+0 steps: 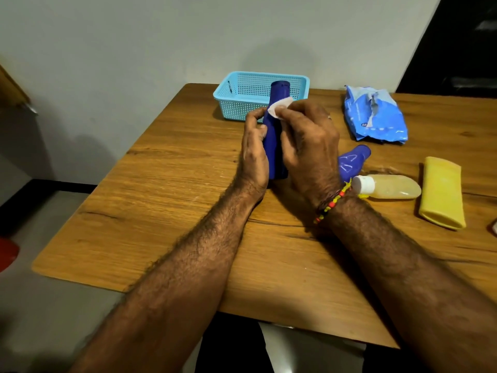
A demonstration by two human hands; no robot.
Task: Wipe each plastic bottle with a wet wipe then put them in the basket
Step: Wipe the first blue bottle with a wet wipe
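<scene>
Blue bottle (272, 146): upright on desk (161, 211), centre, just near of the basket (242, 103); left hand (254, 160) fingers curled round its body, right hand (309, 146) fingers pinching a white wipe (279, 107) against its neck. Right side: second blue bottle (351, 160), clear bottle (390, 187) lying flat, yellow bottle (441, 192), wipes pack (376, 117) at far right.

This is looking like a plain room in a home: a wood-grain worktop (166, 211) is standing against a bare pale wall (134, 49), with a grey floor (40, 305) showing at 8 o'clock and household toiletries, a wipes pack (376, 117) lying at 2 o'clock.
</scene>
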